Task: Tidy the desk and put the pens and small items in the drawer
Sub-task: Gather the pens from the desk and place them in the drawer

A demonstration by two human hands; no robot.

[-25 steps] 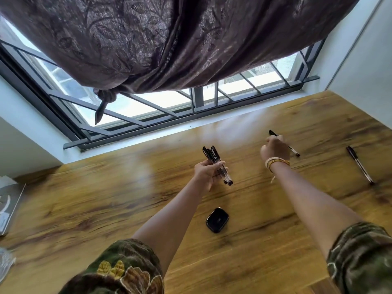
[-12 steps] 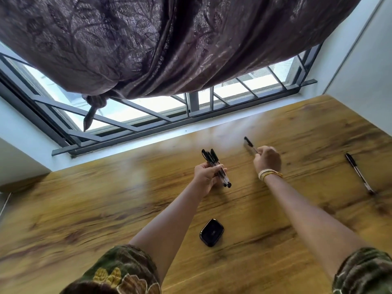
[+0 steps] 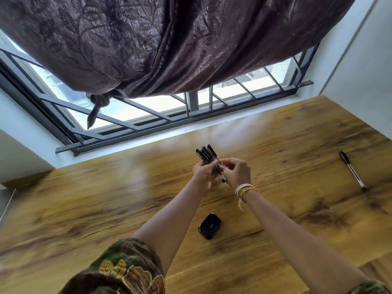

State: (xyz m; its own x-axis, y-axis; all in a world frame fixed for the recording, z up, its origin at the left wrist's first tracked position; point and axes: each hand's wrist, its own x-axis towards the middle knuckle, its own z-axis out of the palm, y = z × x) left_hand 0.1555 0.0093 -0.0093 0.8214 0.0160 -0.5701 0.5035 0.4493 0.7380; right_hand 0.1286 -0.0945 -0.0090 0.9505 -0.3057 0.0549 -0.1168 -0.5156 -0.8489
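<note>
A bundle of several black-capped pens [image 3: 206, 154] is held above the middle of the wooden desk [image 3: 84, 209]. My left hand [image 3: 202, 174] grips the bundle from the left. My right hand [image 3: 237, 172], with thread bracelets on the wrist, pinches the same bundle from the right, fingers touching the pen barrels. One more black-capped pen [image 3: 352, 169] lies alone on the desk at the far right. A small glossy black case [image 3: 209, 225] rests on the desk between my forearms. No drawer is in view.
A barred window [image 3: 191, 111] runs along the desk's far edge, with a knotted purple curtain [image 3: 169, 43] hanging over it. A white wall [image 3: 360, 60] bounds the desk on the right.
My right hand picked a pen off the desk to the right, carried it left, and now joins it to the bundle in my left hand. The view shifted slightly left.
</note>
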